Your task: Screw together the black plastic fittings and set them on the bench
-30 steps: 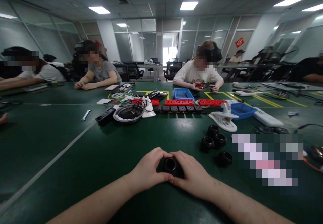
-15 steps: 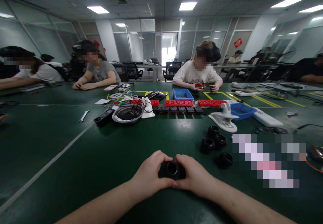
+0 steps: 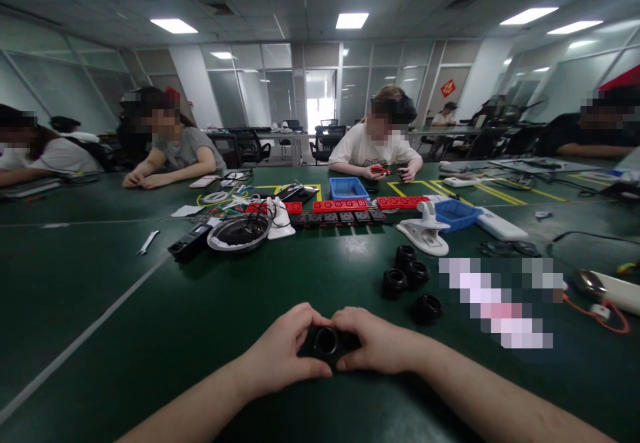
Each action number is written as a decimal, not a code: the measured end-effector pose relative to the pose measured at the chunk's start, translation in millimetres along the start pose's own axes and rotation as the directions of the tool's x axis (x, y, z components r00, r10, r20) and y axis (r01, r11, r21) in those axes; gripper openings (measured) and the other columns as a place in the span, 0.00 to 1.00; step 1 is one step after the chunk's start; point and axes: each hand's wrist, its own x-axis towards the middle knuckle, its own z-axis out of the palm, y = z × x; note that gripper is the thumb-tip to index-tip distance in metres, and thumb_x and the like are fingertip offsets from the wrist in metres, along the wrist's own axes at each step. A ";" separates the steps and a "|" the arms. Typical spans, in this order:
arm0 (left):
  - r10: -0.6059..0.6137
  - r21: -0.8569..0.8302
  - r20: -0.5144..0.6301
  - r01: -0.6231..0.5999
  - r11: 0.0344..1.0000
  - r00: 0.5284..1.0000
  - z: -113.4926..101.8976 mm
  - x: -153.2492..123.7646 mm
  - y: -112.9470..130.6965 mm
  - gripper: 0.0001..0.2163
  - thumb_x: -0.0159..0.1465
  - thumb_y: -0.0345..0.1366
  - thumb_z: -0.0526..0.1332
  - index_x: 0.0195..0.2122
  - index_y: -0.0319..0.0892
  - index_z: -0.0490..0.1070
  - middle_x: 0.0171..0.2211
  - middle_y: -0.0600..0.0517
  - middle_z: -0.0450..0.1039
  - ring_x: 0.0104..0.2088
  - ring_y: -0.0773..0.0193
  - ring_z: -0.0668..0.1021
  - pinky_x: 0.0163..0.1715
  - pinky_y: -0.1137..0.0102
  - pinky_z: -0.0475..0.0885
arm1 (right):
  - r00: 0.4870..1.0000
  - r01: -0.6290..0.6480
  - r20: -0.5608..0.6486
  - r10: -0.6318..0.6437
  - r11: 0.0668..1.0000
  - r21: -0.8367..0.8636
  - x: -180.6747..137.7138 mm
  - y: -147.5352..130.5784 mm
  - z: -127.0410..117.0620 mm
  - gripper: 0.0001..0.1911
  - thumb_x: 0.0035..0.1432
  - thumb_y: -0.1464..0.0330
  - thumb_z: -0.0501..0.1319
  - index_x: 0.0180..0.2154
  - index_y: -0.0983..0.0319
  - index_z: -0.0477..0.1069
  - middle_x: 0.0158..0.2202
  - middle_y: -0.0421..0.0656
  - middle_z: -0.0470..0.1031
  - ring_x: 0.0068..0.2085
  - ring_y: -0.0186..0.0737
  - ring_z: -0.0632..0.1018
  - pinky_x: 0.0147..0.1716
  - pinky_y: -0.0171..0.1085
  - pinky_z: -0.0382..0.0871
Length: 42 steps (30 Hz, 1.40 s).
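Observation:
Low at the front middle of the green table, a black round fitting [image 3: 326, 342] with a hole in its top stands between my hands. My left hand [image 3: 285, 346] curves around its left side, thumb in front and fingers behind. From the other side my right hand [image 3: 373, 343] closes in the same pinch, its fingertips meeting those of the left at the back. How firmly the right fingers touch the fitting is hard to see. Several similar black fittings [image 3: 406, 273] are clustered to the right, with one [image 3: 427, 308] lying nearer.
A metal bowl [image 3: 239, 246], a wrench [image 3: 148, 243] and a black device [image 3: 190, 242] lie left. Red strips [image 3: 340, 207], a blue bin [image 3: 349, 188] and a white clip stand [image 3: 425, 233] line the back. A co-worker [image 3: 375, 140] sits opposite, holding red-handled pliers.
The whole view has shifted, so the scene sits farther left. The fingertips and thumbs of my two hands have come slightly apart around the fitting, which stays between them.

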 end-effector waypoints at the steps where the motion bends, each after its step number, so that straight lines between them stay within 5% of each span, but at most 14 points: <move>1: -0.010 -0.014 0.012 0.010 1.000 1.000 0.0 -0.2 0.0 0.19 0.47 0.40 0.67 0.40 0.45 0.67 0.33 0.56 0.60 0.27 0.69 0.64 0.24 0.76 0.59 | 1.000 -0.011 -0.002 0.011 1.000 0.006 0.3 1.3 -0.1 0.16 0.41 0.69 0.68 0.34 0.63 0.69 0.30 0.37 0.68 0.33 0.36 0.68 0.32 0.32 0.60; 6: -0.059 -0.021 -0.023 0.059 0.998 0.998 2.7 0.1 6.3 0.18 0.47 0.39 0.67 0.39 0.43 0.67 0.30 0.56 0.59 0.27 0.68 0.65 0.24 0.75 0.59 | 0.985 -0.139 -0.100 0.140 0.990 0.019 3.4 1.6 11.2 0.17 0.37 0.63 0.69 0.27 0.64 0.66 0.24 0.35 0.63 0.27 0.32 0.66 0.23 0.29 0.55; 12: -0.139 0.089 -0.227 0.163 0.983 0.964 12.1 1.2 11.1 0.15 0.48 0.38 0.65 0.36 0.41 0.66 0.31 0.55 0.60 0.29 0.64 0.65 0.27 0.72 0.61 | 0.926 -0.264 -0.315 0.207 0.953 -0.150 4.7 -9.4 27.9 0.17 0.41 0.59 0.66 0.25 0.64 0.65 0.25 0.40 0.66 0.29 0.37 0.66 0.28 0.34 0.57; 18: -0.104 0.021 -0.114 0.107 0.994 0.988 6.9 3.1 4.2 0.16 0.49 0.39 0.65 0.38 0.42 0.66 0.31 0.56 0.60 0.26 0.68 0.64 0.24 0.75 0.60 | 0.966 -0.140 -0.231 0.119 0.987 -0.075 1.9 -6.2 19.3 0.24 0.39 0.58 0.67 0.38 0.63 0.67 0.33 0.42 0.67 0.35 0.40 0.68 0.33 0.36 0.60; 24: -0.004 -0.021 -0.009 0.003 1.000 1.000 0.5 2.7 -1.8 0.19 0.48 0.38 0.66 0.41 0.45 0.66 0.31 0.57 0.59 0.27 0.69 0.64 0.26 0.75 0.60 | 0.999 0.001 -0.038 -0.002 1.000 -0.027 2.7 4.9 3.7 0.15 0.41 0.68 0.68 0.34 0.63 0.69 0.30 0.38 0.67 0.33 0.37 0.68 0.32 0.33 0.60; 36: -0.127 0.103 -0.290 0.163 0.981 0.949 22.9 -2.7 8.1 0.17 0.48 0.36 0.65 0.38 0.42 0.65 0.31 0.54 0.62 0.29 0.64 0.67 0.28 0.70 0.62 | 0.932 -0.287 -0.318 0.177 0.893 -0.346 1.9 -12.1 26.8 0.22 0.40 0.53 0.64 0.29 0.63 0.64 0.28 0.43 0.68 0.31 0.43 0.68 0.29 0.38 0.59; 39: -0.128 0.043 -0.244 0.142 0.989 0.961 19.4 -0.8 5.4 0.16 0.50 0.37 0.64 0.39 0.42 0.64 0.31 0.55 0.61 0.26 0.66 0.66 0.26 0.72 0.62 | 0.923 -0.203 -0.369 0.107 0.951 -0.233 0.9 -8.4 21.7 0.31 0.37 0.41 0.57 0.28 0.63 0.63 0.27 0.43 0.66 0.30 0.43 0.67 0.29 0.39 0.57; 42: -0.117 -0.015 -0.163 0.116 0.993 0.980 12.9 1.5 2.8 0.15 0.50 0.37 0.64 0.39 0.42 0.65 0.30 0.56 0.60 0.25 0.68 0.65 0.24 0.73 0.62 | 0.904 0.064 -0.425 0.043 0.970 0.234 2.1 1.2 14.3 0.34 0.40 0.36 0.46 0.27 0.62 0.61 0.25 0.41 0.63 0.27 0.38 0.63 0.26 0.36 0.55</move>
